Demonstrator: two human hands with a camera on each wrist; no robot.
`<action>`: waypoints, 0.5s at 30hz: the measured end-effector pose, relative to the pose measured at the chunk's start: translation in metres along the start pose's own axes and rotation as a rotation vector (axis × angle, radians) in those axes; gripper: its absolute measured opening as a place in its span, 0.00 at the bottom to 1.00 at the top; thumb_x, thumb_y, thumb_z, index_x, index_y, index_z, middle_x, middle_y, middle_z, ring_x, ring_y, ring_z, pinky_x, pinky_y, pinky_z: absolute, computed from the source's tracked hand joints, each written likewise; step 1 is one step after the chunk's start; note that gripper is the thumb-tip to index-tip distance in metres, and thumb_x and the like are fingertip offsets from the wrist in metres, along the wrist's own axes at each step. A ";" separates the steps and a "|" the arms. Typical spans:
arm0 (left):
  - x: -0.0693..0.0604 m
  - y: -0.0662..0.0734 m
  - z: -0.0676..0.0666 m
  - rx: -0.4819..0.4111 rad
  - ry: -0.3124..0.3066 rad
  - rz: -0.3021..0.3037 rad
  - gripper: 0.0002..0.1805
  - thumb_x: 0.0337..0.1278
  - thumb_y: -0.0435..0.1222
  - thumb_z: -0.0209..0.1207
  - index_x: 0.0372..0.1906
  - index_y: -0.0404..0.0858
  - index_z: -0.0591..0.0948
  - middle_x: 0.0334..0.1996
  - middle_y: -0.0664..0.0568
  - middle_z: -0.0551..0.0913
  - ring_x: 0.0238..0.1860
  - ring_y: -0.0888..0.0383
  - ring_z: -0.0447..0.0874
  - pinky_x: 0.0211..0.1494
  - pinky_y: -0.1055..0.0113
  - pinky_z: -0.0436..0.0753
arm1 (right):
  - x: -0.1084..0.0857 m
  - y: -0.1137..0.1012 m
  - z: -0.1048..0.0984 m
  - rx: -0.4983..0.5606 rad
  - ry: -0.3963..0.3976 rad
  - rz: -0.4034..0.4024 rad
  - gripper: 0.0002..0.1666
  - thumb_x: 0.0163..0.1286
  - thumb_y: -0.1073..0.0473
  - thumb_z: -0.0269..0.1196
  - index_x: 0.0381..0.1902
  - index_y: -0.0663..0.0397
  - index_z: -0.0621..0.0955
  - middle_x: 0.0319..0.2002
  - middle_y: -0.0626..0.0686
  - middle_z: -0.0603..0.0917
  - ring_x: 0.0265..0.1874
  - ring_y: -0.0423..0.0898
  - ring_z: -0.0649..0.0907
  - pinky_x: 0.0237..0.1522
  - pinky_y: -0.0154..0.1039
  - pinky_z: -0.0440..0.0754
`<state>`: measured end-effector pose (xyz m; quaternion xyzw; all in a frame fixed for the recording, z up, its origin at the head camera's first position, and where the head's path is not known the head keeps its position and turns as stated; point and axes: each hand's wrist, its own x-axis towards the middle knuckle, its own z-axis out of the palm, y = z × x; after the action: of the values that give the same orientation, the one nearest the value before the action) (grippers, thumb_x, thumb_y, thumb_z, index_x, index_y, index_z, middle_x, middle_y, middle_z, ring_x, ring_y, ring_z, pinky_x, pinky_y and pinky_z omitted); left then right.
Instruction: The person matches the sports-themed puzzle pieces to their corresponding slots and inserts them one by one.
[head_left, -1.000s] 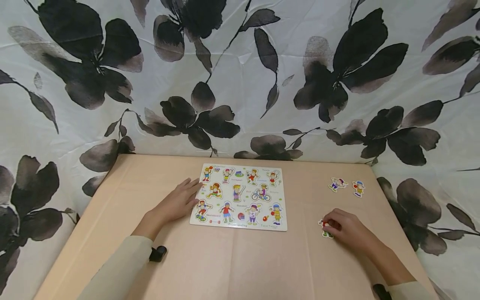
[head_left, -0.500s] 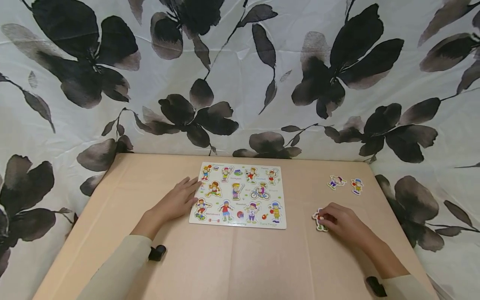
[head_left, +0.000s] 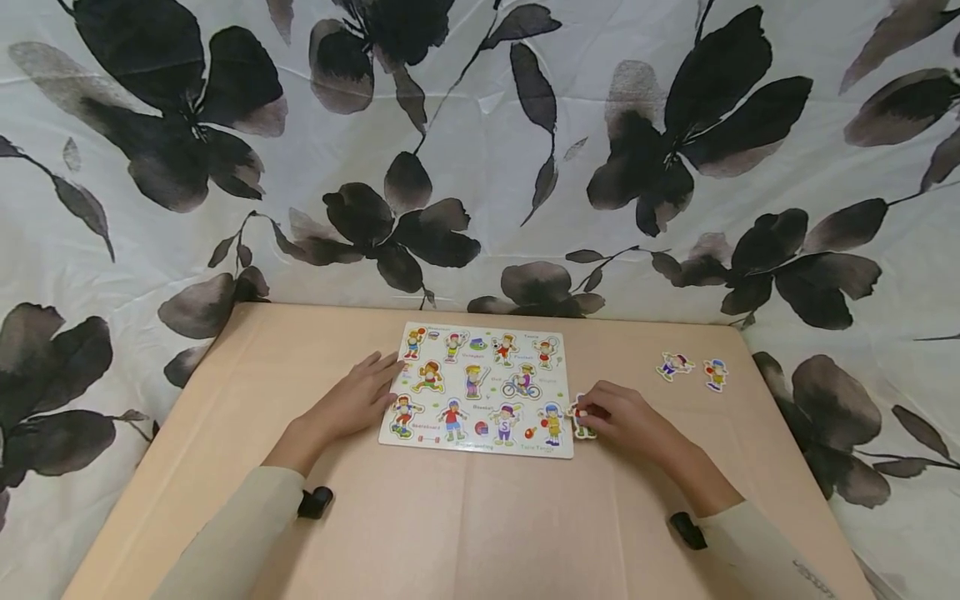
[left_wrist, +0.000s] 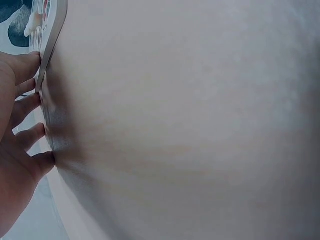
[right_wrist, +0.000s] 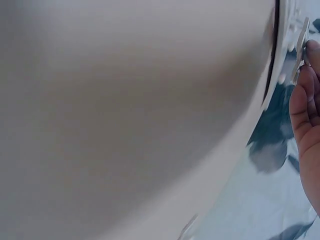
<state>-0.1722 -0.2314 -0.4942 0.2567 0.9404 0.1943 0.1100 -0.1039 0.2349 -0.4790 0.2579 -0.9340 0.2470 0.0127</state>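
A white puzzle board [head_left: 555,387] with colourful sports figures lies flat on the table. My left hand [head_left: 352,402] rests at its left edge, fingers stretched out and fingertips touching the edge, as the left wrist view also shows. Just off the board's right edge, my right hand [head_left: 628,417] pinches a figure-shaped puzzle piece [head_left: 580,425] between thumb and fingers. Seen edge-on in the right wrist view, that piece [right_wrist: 300,50] is raised above the table; the fingers cover part of it.
Two loose puzzle pieces lie at the right: one with a figure leaning sideways [head_left: 674,366], the other an upright figure [head_left: 716,375]. Behind the light wooden table [head_left: 510,533] hangs a white cloth with dark flowers [head_left: 405,225].
My right hand has picked the puzzle piece up from the table's right side and carried it left to the board's right edge. The left hand has stayed put.
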 end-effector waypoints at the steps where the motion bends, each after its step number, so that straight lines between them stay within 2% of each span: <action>1: 0.000 0.000 0.000 0.003 0.003 0.005 0.32 0.73 0.39 0.59 0.76 0.33 0.68 0.79 0.38 0.63 0.80 0.30 0.54 0.81 0.35 0.58 | 0.006 -0.003 0.002 0.007 -0.006 -0.008 0.09 0.62 0.60 0.76 0.39 0.51 0.87 0.37 0.43 0.83 0.34 0.34 0.79 0.36 0.30 0.84; 6: 0.000 0.001 -0.003 0.000 0.003 -0.002 0.32 0.73 0.39 0.60 0.76 0.33 0.68 0.79 0.38 0.63 0.80 0.31 0.54 0.80 0.36 0.58 | 0.035 -0.019 0.010 0.046 -0.041 -0.063 0.08 0.65 0.60 0.74 0.40 0.51 0.87 0.37 0.43 0.83 0.35 0.35 0.79 0.37 0.30 0.84; 15: 0.000 0.003 -0.005 0.008 -0.014 -0.002 0.33 0.73 0.39 0.59 0.77 0.32 0.67 0.79 0.38 0.62 0.80 0.30 0.54 0.81 0.35 0.57 | 0.076 -0.052 0.031 0.068 -0.166 -0.084 0.08 0.68 0.54 0.72 0.42 0.49 0.87 0.40 0.44 0.84 0.35 0.37 0.78 0.37 0.30 0.82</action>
<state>-0.1721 -0.2306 -0.4886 0.2575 0.9406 0.1885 0.1155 -0.1412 0.1454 -0.4709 0.3168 -0.9113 0.2555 -0.0629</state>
